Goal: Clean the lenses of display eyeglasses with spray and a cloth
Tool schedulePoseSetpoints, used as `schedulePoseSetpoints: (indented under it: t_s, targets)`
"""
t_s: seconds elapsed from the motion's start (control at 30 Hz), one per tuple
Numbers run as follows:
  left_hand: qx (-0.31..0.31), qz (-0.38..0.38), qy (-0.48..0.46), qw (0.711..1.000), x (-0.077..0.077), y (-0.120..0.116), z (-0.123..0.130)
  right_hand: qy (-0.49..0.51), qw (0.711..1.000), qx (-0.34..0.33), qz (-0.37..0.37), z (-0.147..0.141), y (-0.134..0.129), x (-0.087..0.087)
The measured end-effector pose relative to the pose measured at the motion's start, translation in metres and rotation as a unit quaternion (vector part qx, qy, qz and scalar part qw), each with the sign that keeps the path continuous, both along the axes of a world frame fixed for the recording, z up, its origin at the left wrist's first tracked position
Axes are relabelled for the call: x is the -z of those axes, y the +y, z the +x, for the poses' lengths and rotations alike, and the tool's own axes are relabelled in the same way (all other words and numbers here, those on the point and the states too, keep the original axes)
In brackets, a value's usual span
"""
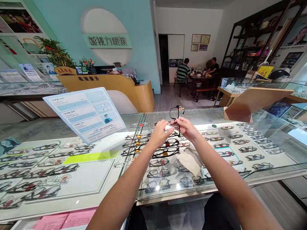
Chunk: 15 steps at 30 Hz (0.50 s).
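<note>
Above the glass counter [168,188], my right hand [188,128] pinches a pair of black-framed eyeglasses [178,118], held up on edge with one lens on top. My left hand [161,131] is closed close beside them, around a small white object [168,127] whose kind I cannot make out. Its fingertips come near the lower part of the frame, and whether they touch it is unclear. Under my wrists lies a beige cloth [190,161] on the counter. Dark eyeglasses [165,152] sit in rows nearby, partly hidden by my left forearm.
A tilted printed sign [83,115] stands on the left of the counter, a wooden-backed stand [254,100] on the right. More frames [262,166] fill the display. Beyond are a yellow reception desk [105,84] and two people at a table [201,76].
</note>
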<state>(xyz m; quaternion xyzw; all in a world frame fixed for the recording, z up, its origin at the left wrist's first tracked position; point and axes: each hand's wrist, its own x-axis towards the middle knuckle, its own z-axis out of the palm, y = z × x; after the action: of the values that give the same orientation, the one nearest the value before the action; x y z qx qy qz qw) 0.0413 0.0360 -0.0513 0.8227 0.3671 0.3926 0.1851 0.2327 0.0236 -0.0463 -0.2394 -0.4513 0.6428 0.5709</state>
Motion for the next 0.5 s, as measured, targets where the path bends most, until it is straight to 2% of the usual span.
schedulePoseSetpoints:
  t_s: [0.17, 0.4, 0.5]
  targets:
    - [-0.011, -0.052, -0.087, 0.995, -0.002, 0.001, -0.004, -0.009, 1.000, -0.003, -0.009, 0.000, -0.001, -0.001]
    - [-0.052, -0.025, -0.132, 0.990, -0.001, 0.004, -0.008, -0.085, 0.994, -0.067, 0.019, -0.005, -0.009, -0.001]
    - [-0.063, -0.028, -0.161, 0.985, -0.004, 0.004, -0.010, -0.071, 0.996, -0.060, 0.012, -0.004, -0.007, 0.001]
